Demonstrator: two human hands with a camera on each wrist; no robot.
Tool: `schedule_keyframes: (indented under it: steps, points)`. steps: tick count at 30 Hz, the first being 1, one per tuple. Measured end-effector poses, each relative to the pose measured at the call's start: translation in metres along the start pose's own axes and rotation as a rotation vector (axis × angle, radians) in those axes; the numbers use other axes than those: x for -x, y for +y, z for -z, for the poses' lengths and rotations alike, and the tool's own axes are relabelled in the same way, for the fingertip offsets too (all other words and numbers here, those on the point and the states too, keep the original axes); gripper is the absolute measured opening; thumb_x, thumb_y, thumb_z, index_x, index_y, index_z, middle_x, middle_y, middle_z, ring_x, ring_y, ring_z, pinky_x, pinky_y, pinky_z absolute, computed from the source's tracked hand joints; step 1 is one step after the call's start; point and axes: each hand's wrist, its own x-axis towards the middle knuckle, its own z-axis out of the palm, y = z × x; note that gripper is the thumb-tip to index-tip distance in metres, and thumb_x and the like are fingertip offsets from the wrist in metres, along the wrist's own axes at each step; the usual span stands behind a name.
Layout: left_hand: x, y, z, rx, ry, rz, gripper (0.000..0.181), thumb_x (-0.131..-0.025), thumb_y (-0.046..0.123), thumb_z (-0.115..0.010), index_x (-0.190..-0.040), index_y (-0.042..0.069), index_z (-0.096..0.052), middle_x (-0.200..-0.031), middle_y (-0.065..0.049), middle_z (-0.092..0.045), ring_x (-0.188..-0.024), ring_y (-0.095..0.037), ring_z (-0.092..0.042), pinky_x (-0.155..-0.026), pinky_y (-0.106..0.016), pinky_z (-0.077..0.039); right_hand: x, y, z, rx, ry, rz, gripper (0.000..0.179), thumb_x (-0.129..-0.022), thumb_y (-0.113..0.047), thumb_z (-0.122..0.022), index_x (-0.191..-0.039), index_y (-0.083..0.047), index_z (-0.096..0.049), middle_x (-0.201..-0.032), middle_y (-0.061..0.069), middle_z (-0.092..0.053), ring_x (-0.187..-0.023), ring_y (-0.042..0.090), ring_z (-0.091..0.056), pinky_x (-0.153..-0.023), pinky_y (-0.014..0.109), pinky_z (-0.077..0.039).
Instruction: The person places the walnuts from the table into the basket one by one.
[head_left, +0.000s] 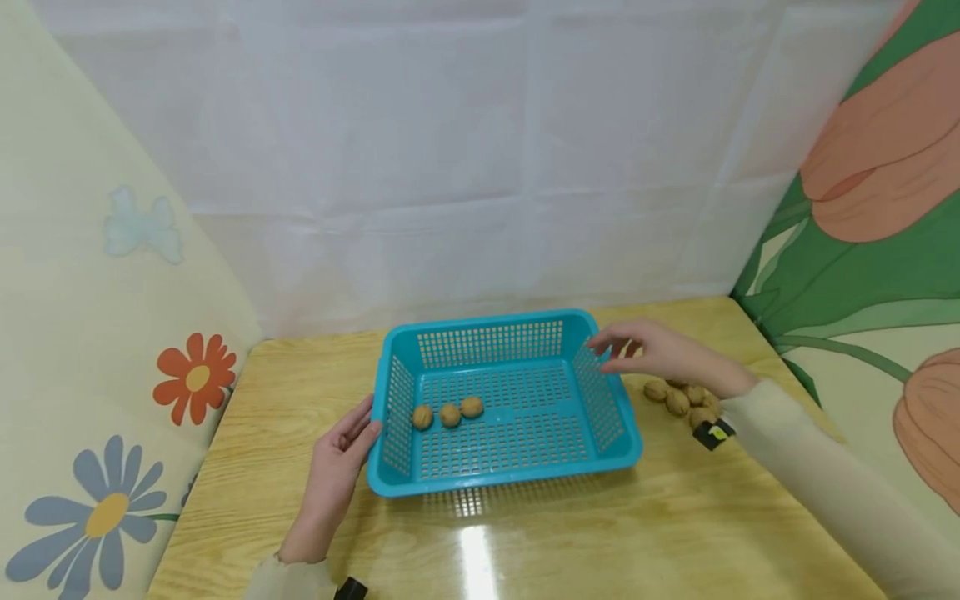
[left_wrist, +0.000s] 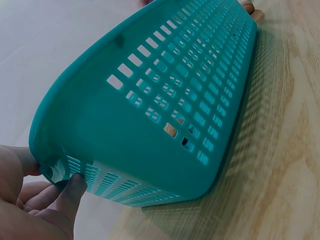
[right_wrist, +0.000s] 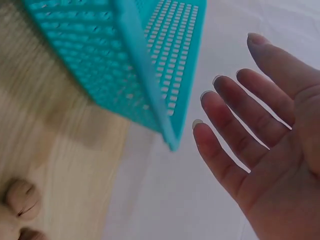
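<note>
A turquoise slotted basket point(head_left: 510, 479) sits mid-table on the wooden table point(head_left: 600, 542), with three walnuts point(head_left: 449, 414) in a row on its floor near the left side. My left hand point(head_left: 366, 427) lies on the table beside it, its straight fingers touching the left wall; the left wrist view shows a fingertip point(left_wrist: 75, 184) against the basket point(left_wrist: 150, 100) corner. My right hand point(head_left: 611, 350) hovers over the basket's far right corner with relaxed fingers and holds nothing. In the right wrist view the right hand point(right_wrist: 240, 115) is spread beside the basket point(right_wrist: 150, 65).
A small pile of loose walnuts point(head_left: 682, 398) lies on the table right of the basket, under my right forearm; one walnut point(right_wrist: 20, 197) shows in the right wrist view. A white sheet backs the table, and floral panels close off both sides.
</note>
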Motion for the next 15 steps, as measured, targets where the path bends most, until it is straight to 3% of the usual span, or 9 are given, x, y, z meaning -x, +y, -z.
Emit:
schedule_keyframes:
  steps: [9, 15]
  points:
    - [-0.002, -0.002, 0.000, 0.002, -0.003, 0.000, 0.057, -0.109, 0.024, -0.058, -0.161, 0.008, -0.040, -0.158, -0.016, -0.048, -0.114, 0.011, -0.060, -0.096, -0.017, -0.055, 0.058, 0.037, 0.004, 0.048, 0.133, -0.005, 0.029, -0.099, -0.012, -0.073, -0.128, -0.009, -0.071, -0.115, 0.002, -0.073, -0.095, 0.009, -0.066, -0.082, 0.033, -0.059]
    - [-0.002, -0.001, 0.001, 0.004, -0.008, 0.003, 0.058, -0.109, 0.025, -0.058, -0.161, 0.008, -0.039, -0.158, -0.017, -0.047, -0.115, 0.010, -0.060, -0.096, -0.017, -0.055, 0.089, 0.059, 0.007, 0.064, 0.181, -0.050, 0.026, -0.100, -0.010, -0.071, -0.126, -0.006, -0.071, -0.116, 0.012, -0.073, -0.095, 0.002, -0.063, -0.080, 0.031, -0.059]
